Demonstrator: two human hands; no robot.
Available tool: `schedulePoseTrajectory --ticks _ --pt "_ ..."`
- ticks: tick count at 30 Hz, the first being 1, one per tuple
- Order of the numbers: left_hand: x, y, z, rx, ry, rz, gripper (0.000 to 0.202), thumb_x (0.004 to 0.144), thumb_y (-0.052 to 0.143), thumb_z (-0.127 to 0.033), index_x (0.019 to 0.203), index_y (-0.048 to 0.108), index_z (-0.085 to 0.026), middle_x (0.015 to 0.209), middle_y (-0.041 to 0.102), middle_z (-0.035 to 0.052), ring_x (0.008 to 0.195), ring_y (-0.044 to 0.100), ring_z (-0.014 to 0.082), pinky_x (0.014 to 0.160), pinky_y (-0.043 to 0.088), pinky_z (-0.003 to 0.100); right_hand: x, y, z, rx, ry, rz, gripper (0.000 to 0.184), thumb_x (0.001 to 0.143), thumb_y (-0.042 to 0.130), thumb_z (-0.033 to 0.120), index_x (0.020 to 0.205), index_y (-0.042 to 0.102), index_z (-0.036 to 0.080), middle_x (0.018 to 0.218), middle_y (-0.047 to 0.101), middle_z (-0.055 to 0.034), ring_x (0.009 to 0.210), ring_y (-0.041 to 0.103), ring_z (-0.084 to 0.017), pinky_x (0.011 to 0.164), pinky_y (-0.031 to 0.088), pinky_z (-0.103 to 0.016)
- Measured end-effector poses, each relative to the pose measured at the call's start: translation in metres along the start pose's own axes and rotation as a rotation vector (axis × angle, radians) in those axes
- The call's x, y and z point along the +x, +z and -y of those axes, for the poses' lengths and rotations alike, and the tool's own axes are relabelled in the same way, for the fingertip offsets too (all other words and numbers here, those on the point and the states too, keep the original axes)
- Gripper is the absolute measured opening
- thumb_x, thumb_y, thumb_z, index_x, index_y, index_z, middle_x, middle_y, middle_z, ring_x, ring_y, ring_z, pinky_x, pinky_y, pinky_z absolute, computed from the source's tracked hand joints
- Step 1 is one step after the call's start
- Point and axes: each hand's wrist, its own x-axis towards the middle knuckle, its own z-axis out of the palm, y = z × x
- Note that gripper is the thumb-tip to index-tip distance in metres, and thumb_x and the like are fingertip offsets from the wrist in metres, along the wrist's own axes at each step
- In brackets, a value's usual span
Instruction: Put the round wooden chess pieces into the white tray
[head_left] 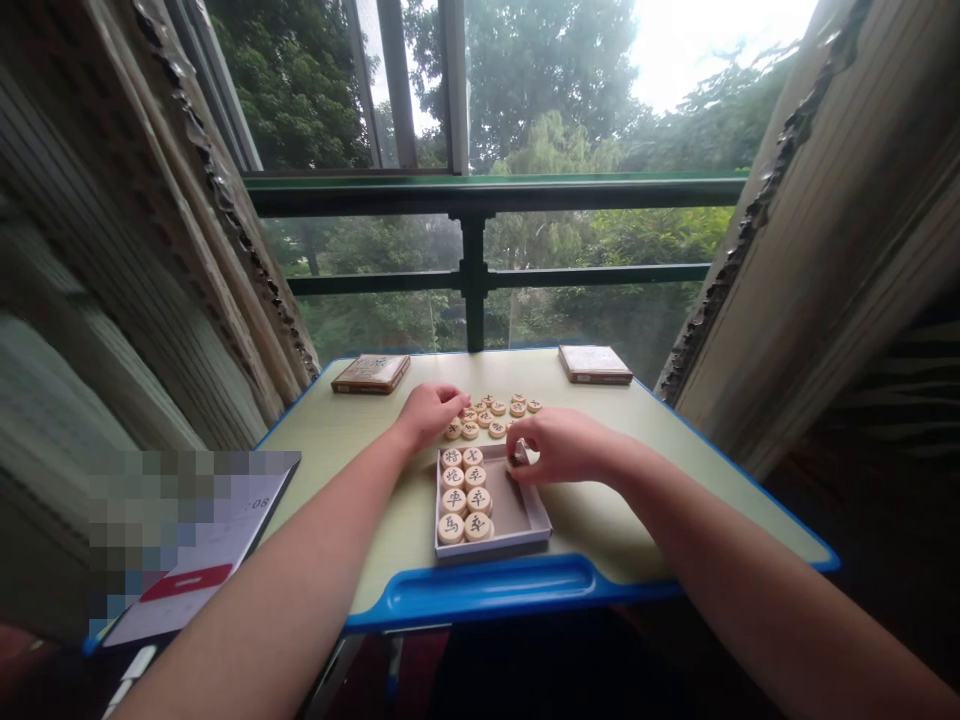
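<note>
By a window (457, 90), round pieces (453, 500) fill the left half of a box (514, 505); loose pieces (484, 418) lie just beyond. They look light, hard, smooth: best gripped by the rim. The right hand (562, 445) pinches one, fingertips nearly closed; the left hand (427, 410) curls beside the loose pieces, its grip hidden. The table (630, 530) looks flat.

Table (330, 430) had a pale top, blue edging, and a blue trough (491, 588) along the near side. Flat boxes sat at both far corners: left box (371, 373), right box (595, 364). Screen device (240, 545) was at near left, partly pixelated, red bar (187, 582) visible; white cable (137, 665) below. Green railing (495, 195) ran behind, window frame (454, 90) above. Trees (555, 90) and bright sky (697, 60) showed outside. Left curtain (135, 260) and right curtain (810, 250) flanked it.
</note>
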Motion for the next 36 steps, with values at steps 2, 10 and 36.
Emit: schedulePoseTrajectory --ticks 2,10,36 --pt "-0.001 0.0 0.0 0.023 0.0 0.007 0.027 0.068 0.056 -0.036 0.061 0.066 -0.013 0.056 0.061 0.0036 0.05 0.049 0.0114 0.051 0.037 0.027 0.001 0.001 0.001 -0.026 0.013 -0.008 0.026 0.065 0.058 0.04 0.084 0.066 0.024 0.073 0.064 -0.0021 0.061 0.054 -0.014 0.05 0.032 -0.023" --pt "-0.001 0.001 -0.001 0.023 -0.007 0.013 0.027 0.068 0.056 -0.036 0.062 0.066 -0.012 0.057 0.062 0.0044 0.051 0.049 0.0122 0.052 0.037 0.028 0.0 0.001 0.007 -0.075 0.042 -0.009 0.029 0.066 0.057 0.039 0.089 0.065 0.024 0.08 0.065 -0.0037 0.068 0.056 -0.017 0.054 0.034 -0.024" --pt "-0.004 0.002 -0.011 -0.068 -0.024 0.023 0.026 0.065 0.058 -0.036 0.057 0.063 -0.013 0.055 0.06 0.0044 0.05 0.046 0.0112 0.048 0.036 0.026 0.005 0.007 0.003 -0.029 0.018 -0.03 0.024 0.065 0.058 0.036 0.085 0.066 0.025 0.076 0.065 -0.0018 0.062 0.054 -0.014 0.051 0.031 -0.022"
